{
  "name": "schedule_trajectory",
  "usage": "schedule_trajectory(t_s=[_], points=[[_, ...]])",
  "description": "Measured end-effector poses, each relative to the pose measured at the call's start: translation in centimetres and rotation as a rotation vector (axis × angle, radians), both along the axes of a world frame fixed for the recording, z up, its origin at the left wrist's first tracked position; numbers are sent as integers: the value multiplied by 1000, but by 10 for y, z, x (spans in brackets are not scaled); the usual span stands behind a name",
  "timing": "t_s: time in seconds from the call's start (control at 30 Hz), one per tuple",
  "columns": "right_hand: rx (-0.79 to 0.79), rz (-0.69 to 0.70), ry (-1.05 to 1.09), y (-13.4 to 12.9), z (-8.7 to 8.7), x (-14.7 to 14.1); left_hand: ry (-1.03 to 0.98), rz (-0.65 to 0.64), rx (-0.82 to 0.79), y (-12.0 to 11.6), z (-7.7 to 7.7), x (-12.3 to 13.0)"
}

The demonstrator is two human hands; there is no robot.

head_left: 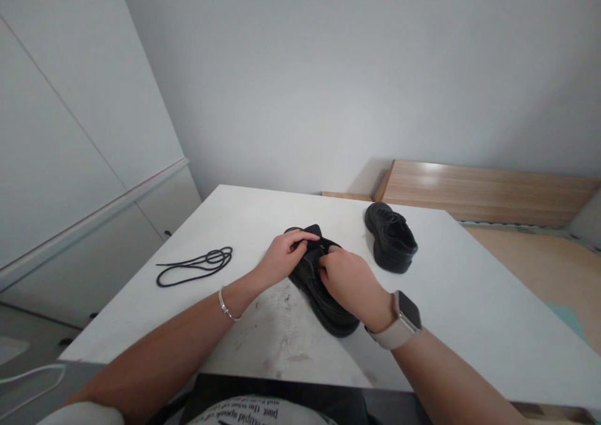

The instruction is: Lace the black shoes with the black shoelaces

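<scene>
Shoe (339, 322) mid-table (451, 325), between lace (183, 279) at left and second shoe (393, 243) at far right. To handle it well, steady the shoe with the left hand, keep the loose flap (310, 263) uncreased, and work the right fingers gently so the sole doesn't skid. Left hand (282, 257): thumb and index slightly apart, over the shoe's upper, touching it; can't tell if anything's pinched. Right hand (350, 281): fingers curled at the opening, touching the shoe, tips partly hidden; can't tell if clamped on anything.
</scene>
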State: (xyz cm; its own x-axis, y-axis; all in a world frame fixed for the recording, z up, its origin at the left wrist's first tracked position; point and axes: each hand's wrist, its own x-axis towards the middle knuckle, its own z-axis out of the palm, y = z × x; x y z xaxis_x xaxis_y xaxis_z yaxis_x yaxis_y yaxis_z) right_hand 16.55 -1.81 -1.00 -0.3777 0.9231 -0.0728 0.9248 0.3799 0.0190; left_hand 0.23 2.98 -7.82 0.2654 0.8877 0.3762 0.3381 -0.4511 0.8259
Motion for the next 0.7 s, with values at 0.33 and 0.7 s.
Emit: schedule_trajectory(t_s=[0.33, 0.7], points=[[-26, 187, -104, 6, -2, -2, 9, -34, 25, -1, 1, 0], [-34, 163, -31, 12, -20, -16, 29, -22, 31, -2, 0, 1]])
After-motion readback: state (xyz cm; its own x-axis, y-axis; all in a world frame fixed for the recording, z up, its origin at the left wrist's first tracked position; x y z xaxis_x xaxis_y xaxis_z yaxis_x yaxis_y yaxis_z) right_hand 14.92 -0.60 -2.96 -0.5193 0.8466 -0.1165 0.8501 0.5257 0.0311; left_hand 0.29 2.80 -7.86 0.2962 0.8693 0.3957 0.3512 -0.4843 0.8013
